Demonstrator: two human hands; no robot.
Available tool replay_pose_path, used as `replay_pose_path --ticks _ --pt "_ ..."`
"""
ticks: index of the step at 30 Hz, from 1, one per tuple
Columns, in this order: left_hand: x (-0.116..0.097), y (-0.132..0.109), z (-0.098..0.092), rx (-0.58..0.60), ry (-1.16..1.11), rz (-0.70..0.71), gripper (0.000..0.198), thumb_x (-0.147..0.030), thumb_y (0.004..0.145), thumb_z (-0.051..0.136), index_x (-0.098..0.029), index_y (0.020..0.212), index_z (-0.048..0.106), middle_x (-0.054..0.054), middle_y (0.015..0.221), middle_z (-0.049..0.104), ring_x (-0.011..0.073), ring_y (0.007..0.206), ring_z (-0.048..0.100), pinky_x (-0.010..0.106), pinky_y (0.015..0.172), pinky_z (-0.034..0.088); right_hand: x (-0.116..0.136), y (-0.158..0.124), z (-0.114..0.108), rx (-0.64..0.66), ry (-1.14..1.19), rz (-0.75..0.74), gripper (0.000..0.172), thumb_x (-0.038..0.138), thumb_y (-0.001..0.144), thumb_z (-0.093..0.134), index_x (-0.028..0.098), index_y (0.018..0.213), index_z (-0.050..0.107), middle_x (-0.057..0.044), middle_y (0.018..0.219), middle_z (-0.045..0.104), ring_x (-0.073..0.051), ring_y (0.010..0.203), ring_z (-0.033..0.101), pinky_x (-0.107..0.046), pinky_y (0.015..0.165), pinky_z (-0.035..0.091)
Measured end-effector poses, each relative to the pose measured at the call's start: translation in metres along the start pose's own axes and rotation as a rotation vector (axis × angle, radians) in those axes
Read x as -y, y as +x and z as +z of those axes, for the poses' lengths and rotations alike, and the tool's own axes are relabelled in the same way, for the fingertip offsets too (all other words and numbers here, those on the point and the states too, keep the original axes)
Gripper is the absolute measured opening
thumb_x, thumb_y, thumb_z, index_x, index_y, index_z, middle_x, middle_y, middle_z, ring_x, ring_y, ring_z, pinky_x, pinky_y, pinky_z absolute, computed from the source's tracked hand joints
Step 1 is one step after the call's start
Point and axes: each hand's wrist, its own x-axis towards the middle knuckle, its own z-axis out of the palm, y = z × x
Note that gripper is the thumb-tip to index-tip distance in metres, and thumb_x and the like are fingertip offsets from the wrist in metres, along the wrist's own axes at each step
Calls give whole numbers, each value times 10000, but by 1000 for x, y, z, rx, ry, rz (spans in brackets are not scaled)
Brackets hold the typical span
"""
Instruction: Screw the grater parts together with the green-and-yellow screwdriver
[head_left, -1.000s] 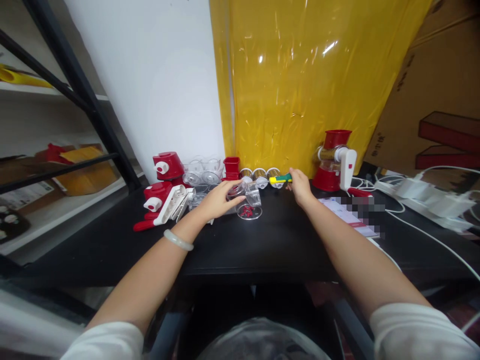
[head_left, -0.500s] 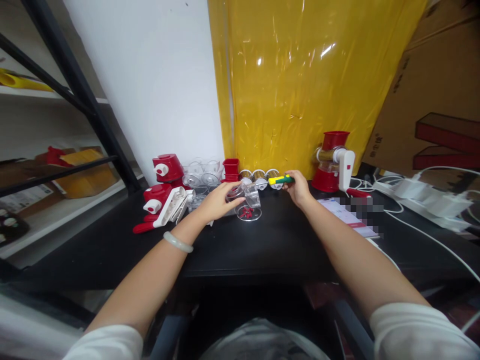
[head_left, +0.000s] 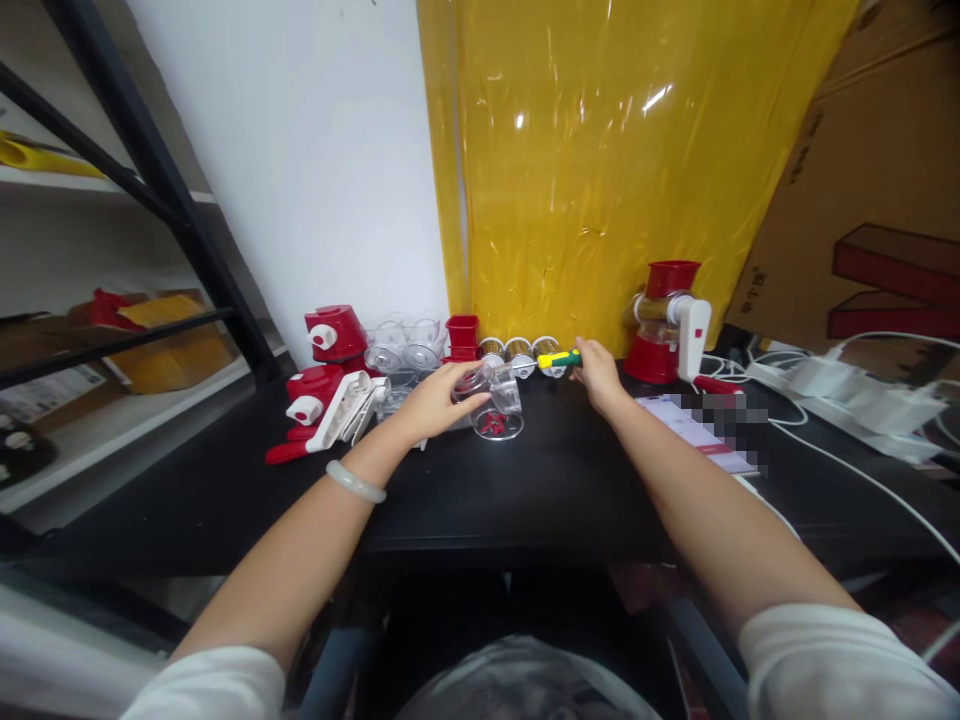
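My left hand (head_left: 442,400) is closed on a clear plastic grater housing (head_left: 507,393), its thumb and fingers on the near left side. My right hand (head_left: 598,374) grips the end of a green and yellow screwdriver (head_left: 559,360). The screwdriver lies nearly level, its shaft pointing left to the housing; whether the tip touches it I cannot tell. Just below the housing, small red parts (head_left: 493,424) sit in a round clear dish. Behind the screwdriver stand several grater drums (head_left: 519,352) with white rims.
On the left lie red bases (head_left: 335,334), white cranks with red handles (head_left: 341,415) and more clear housings (head_left: 405,345). A red hopper (head_left: 462,335) stands at the back. To the right are an assembled rotary grater (head_left: 664,325), a phone (head_left: 694,430) and a white power strip (head_left: 862,400) with cables.
My right hand has shifted slightly on the screwdriver's handle, its fingers a little more closed. My left hand and the clear housing stay in place.
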Motion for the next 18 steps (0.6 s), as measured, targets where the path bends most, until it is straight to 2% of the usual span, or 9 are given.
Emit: replay_pose_path --ticks 2,6,10,14,18 --pt "0 0 0 -5 -1 10 588 -538 928 616 -234 1425 540 123 1382 619 290 1255 595 470 1074 470 2 -1 1 13 56 25 337 494 772 693 243 707 478 114 429 352 -82 350 347 -229 404 391" --pt "-1 0 0 0 0 9 581 -523 937 612 -222 1427 531 128 1377 618 276 1238 605 466 1065 476 4 -3 3 10 171 76 151 311 719 639 232 775 524 86 555 493 -76 387 415 -223 408 395" --pt "-2 0 0 -5 0 20 572 -519 937 615 -222 1420 535 129 1380 616 276 1252 595 469 1076 466 6 -5 2 49 271 101 126 284 696 573 229 804 536 72 643 533 -77 407 465 -231 419 413" --pt "-2 0 0 -10 -8 23 570 -523 934 617 -229 1416 539 125 1362 626 278 1243 600 473 1069 472 4 -4 1 50 242 79 170 380 755 600 228 796 536 60 652 553 -83 410 487 -233 416 412" --pt "-1 0 0 -4 -4 5 581 -527 936 612 -225 1426 531 130 1379 615 278 1241 603 470 1060 479 1 -2 1 -3 52 3 430 648 829 586 235 739 503 64 505 470 -102 378 445 -241 391 394"
